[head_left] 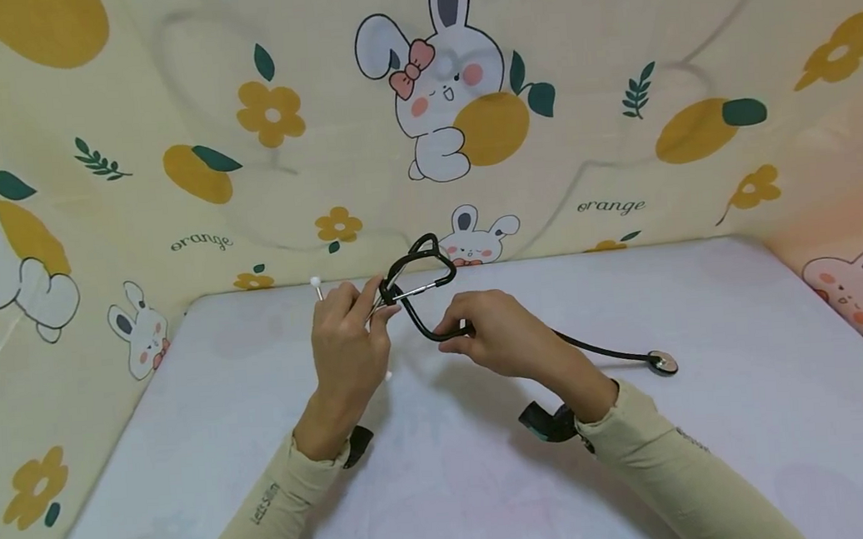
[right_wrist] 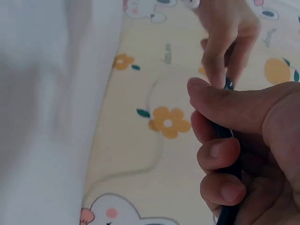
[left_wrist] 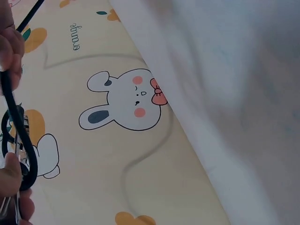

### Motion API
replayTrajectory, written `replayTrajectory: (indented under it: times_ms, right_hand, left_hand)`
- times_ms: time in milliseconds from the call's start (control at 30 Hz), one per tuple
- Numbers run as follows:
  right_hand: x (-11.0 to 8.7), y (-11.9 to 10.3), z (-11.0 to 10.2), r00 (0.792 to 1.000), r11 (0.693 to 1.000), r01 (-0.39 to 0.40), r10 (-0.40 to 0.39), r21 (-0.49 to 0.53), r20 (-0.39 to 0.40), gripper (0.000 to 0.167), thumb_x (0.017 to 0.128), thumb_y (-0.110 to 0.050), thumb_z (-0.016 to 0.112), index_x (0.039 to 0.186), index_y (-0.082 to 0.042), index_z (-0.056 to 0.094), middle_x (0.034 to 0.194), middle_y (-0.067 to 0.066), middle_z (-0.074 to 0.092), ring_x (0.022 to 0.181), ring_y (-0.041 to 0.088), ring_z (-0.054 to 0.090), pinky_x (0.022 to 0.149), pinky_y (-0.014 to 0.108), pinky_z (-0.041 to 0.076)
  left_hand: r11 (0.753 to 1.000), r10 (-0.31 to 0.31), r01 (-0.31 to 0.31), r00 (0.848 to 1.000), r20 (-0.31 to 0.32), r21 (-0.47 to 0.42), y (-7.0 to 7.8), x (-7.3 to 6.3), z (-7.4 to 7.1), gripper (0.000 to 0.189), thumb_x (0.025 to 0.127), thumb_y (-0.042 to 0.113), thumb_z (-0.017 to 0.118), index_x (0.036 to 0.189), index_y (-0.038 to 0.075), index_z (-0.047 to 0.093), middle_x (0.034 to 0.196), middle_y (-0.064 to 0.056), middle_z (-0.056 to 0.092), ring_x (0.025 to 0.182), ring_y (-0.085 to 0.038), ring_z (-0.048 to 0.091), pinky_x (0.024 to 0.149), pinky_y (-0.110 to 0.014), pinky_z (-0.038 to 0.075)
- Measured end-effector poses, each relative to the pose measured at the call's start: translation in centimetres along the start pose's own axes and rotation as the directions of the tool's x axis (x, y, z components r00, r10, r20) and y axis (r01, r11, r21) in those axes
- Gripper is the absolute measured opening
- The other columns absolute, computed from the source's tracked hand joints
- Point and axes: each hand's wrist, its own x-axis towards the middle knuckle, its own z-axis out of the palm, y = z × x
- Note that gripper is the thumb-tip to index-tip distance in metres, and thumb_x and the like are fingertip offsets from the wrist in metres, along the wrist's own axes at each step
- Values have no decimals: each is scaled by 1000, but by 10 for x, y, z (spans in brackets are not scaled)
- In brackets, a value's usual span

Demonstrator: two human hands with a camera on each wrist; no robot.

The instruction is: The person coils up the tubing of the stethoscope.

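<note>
Head view places the stethoscope point(head_left: 442, 336) over the surface's point(head_left: 432, 487) far middle, the left hand's point(head_left: 347, 334) fingers pinching it beneath a black loop point(head_left: 401, 265), the right hand's point(head_left: 499, 331) fingers pinching its hose point(head_left: 598, 348). Steady left fingers and an unkinked bend should help shape the hose. Its long axis runs left to right, 2 white eartips point(head_left: 315, 282) left, chestpiece point(head_left: 663, 363) pointing right.

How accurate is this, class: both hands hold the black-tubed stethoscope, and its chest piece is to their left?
Wrong side: the head view shows the chest piece right of both the left hand and right hand, which do hold the black-tubed stethoscope.
</note>
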Motion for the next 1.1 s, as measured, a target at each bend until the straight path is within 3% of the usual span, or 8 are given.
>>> replayTrajectory:
  times_ms: [133, 267, 467, 567, 667, 800, 1000, 1100]
  right_hand:
    - [-5, -8, -1, 996, 996, 85, -85, -25, -8, 11, 84, -18, 79, 95, -15, 79, 89, -7, 71, 76, 8, 60, 69, 25, 47]
    - [-9, -12, -4, 992, 992, 119, -121, -44, -44, 8, 84, -17, 79, 93, -17, 78, 88, -9, 69, 73, 5, 59, 67, 23, 47]
    - [-9, -13, -5, 976, 989, 146, -150, -38, -155, 8, 84, -15, 80, 91, -14, 79, 84, -7, 67, 68, 5, 57, 62, 21, 47]
    - [-8, -13, -4, 959, 983, 168, -181, -78, -218, 7, 83, -15, 80, 90, -14, 78, 84, -6, 68, 68, 6, 58, 61, 21, 47]
    - [-7, -11, -4, 939, 973, 186, -217, -134, -266, 7, 83, -13, 81, 89, -14, 78, 83, -5, 68, 70, 7, 60, 61, 22, 48]
    - [-7, -6, -6, 930, 971, 179, -220, -161, -296, 8, 81, -11, 81, 88, -13, 77, 83, -4, 68, 73, 9, 63, 63, 23, 50]
    - [-6, 3, -15, 929, 983, 162, -181, -84, -324, 9, 80, -9, 82, 87, -13, 78, 82, -5, 67, 82, 11, 66, 70, 26, 52]
    - [-5, 6, -16, 930, 985, 166, -174, -50, -323, 8, 81, -9, 81, 87, -13, 78, 82, -6, 66, 81, 9, 64, 68, 25, 50]
  left_hand:
    - [996, 42, -42, 999, 9, 80, 1, 0, 1, 34, 80, 18, 81, 107, -1, 75, 74, -10, 50, 66, -27, 49, 64, -38, 37]
    - [979, 108, -112, 994, 30, 172, 2, -3, 5, 34, 77, 21, 82, 102, 0, 74, 72, -9, 51, 64, -27, 51, 62, -37, 39]
    - [935, 198, -207, 978, 61, 288, 7, -7, 7, 32, 83, 24, 76, 102, -1, 74, 75, -9, 56, 67, -26, 54, 63, -35, 40]
    - [913, 232, -251, 968, 97, 322, 11, -9, 7, 30, 85, 25, 73, 102, 0, 74, 79, -8, 59, 70, -26, 55, 65, -34, 41]
    - [885, 289, -334, 941, 179, 325, 17, -12, 7, 26, 83, 19, 75, 102, 1, 75, 82, -6, 62, 72, -22, 56, 66, -31, 44]
    - [838, 360, -449, 882, 303, 310, 28, -15, 5, 21, 84, 14, 76, 103, 5, 75, 84, -2, 63, 75, -18, 56, 67, -27, 43]
    - [844, 392, -486, 848, 358, 228, 36, -13, 0, 37, 79, 30, 80, 107, 6, 75, 88, -1, 63, 80, -18, 56, 70, -27, 42]
    - [833, 418, -515, 826, 378, 205, 37, -11, -2, 38, 78, 33, 81, 104, 6, 74, 86, -1, 63, 79, -18, 54, 71, -27, 42]
